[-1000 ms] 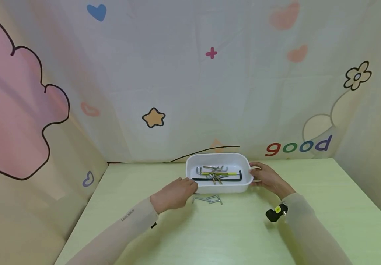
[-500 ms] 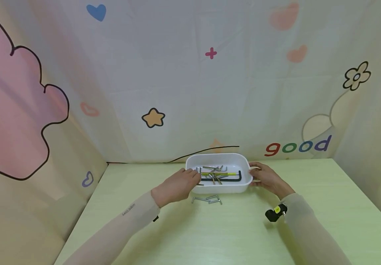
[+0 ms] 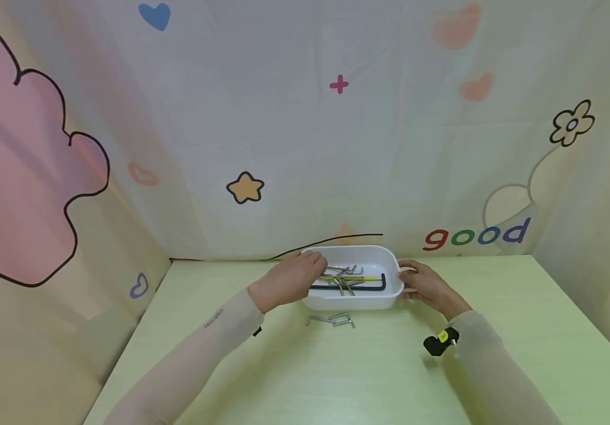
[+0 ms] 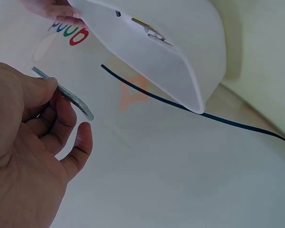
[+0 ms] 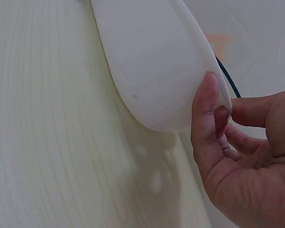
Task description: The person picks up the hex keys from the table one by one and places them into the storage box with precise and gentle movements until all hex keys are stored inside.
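Note:
A white plastic tub (image 3: 355, 303) stands at the table's back edge in the head view. Inside it lie several hex keys: a long black hex key (image 3: 371, 288), a hex key with a yellow sleeve (image 3: 369, 278), and smaller metal ones crossing each other. My left hand (image 3: 289, 282), above the tub's left end, pinches a small silver hex key (image 4: 75, 99) between thumb and fingers, seen in the left wrist view. My right hand (image 3: 432, 288) grips the tub's right end, thumb and fingers around its rim (image 5: 224, 90).
On the table in front of the tub lie a few loose silver hex keys (image 3: 331, 320). Directly behind the tub hangs a patterned cloth backdrop (image 3: 294, 147), and another cloth wall closes off the left side. The table (image 3: 379, 372) has a pale wood-grain top.
My left hand has risen from the tub's front left corner, moving up and slightly right over its left end with the small hex key. The right hand and tub stay in place.

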### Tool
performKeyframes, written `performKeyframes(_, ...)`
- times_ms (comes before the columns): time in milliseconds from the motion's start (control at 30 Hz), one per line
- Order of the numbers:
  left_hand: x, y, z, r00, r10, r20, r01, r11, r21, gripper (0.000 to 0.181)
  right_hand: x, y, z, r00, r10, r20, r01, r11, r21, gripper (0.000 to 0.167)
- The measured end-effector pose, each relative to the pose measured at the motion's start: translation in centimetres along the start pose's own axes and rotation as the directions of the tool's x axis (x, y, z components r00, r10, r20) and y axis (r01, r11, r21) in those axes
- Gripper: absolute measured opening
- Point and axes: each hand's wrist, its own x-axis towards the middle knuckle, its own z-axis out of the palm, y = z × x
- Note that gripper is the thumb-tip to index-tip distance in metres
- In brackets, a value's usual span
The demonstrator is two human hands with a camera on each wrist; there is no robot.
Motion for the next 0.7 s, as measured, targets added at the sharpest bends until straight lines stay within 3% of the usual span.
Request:
performKeyframes(200,1.2,-0.5,-0.4,0.998,-0.042,0.041,0.044,0.998,-0.045,0.020,-0.1,-0.1,0.1,1.000,-0.008,0.000,0.008,1.000,0.004,0.050)
performKeyframes(367,2.3,-0.9,0.1,0.991,-0.102,0.090,0.110,0.991,-0.081,0.025,-0.1,0.0,0.0,1.000,-0.012,-0.002,0.012,1.000,0.005,0.050)
performKeyframes(700,4.6,-1.8,0.8,0.977,-0.155,0.145,0.179,0.969,-0.169,0.018,-0.4,-0.2,0.1,1.000,-0.015,0.012,0.015,1.000,0.023,0.051)
